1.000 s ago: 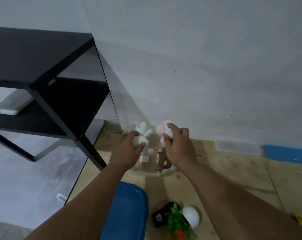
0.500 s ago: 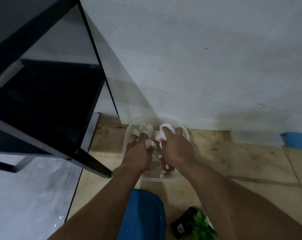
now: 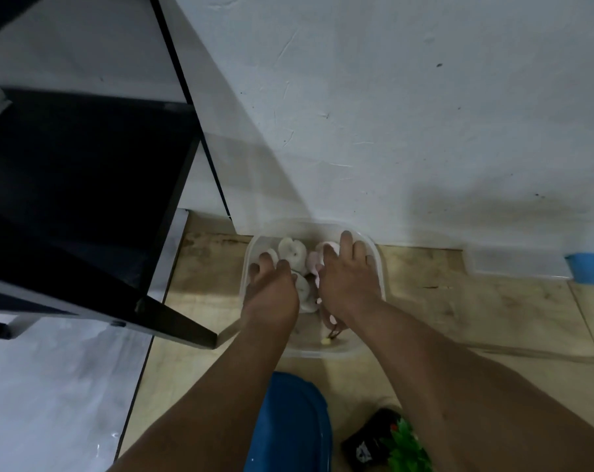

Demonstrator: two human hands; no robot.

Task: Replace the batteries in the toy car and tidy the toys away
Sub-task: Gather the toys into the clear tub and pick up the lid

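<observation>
A clear plastic tub (image 3: 376, 257) stands on the wooden floor against the white wall. Both my hands are down inside it. My left hand (image 3: 271, 294) lies over a white plush toy (image 3: 291, 254), fingers curled onto it. My right hand (image 3: 350, 282) covers a pink plush toy (image 3: 313, 259), which shows between its thumb and forefinger. A brown plush toy (image 3: 330, 323) lies lower in the tub, partly hidden under my right wrist. No toy car is in view.
A black shelf unit (image 3: 84, 199) stands close on the left, one leg (image 3: 179, 323) ending just beside the tub. A blue lid (image 3: 290, 427) lies below my arms. At the bottom right are a black object (image 3: 365, 444) and a green plastic plant (image 3: 408, 449).
Both hands have come down from above the tub into it with the white and pink plush toys. The view has dropped and moved closer to the tub.
</observation>
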